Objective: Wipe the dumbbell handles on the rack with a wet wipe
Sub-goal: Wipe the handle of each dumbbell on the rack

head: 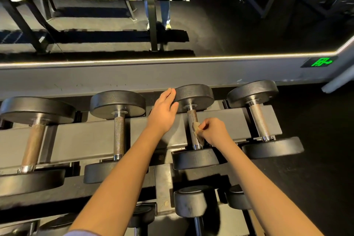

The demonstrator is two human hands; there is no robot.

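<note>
— Head view first: where is the wipe (196,128)?

— Bunched small and already brown. The right grip (212,130) pinches it against the handle (192,117) of the dumbbell (194,158), about halfway along. The left grip (162,109) holds nothing; it lies flat, fingers straight, on that dumbbell's far head (193,95).

— So what could spoil it from here?

— Three things, I'd judge. The wad covers only one side of the handle, so the underside stays dirty unless the dumbbell is rolled or the wipe goes right round. The rough knurling could shred so small a wad. And a wipe this soiled may only smear grime onward.

— Onward where?

— To the next handle (258,120), just right of that dumbbell, and to the two left of it, the farthest looking rusty.

— Any danger to fingers?

— Possibly. If that dumbbell shifts on the rack (86,138) under a hard rub, the left fingers at its far head could get nipped against the wall behind.
</note>
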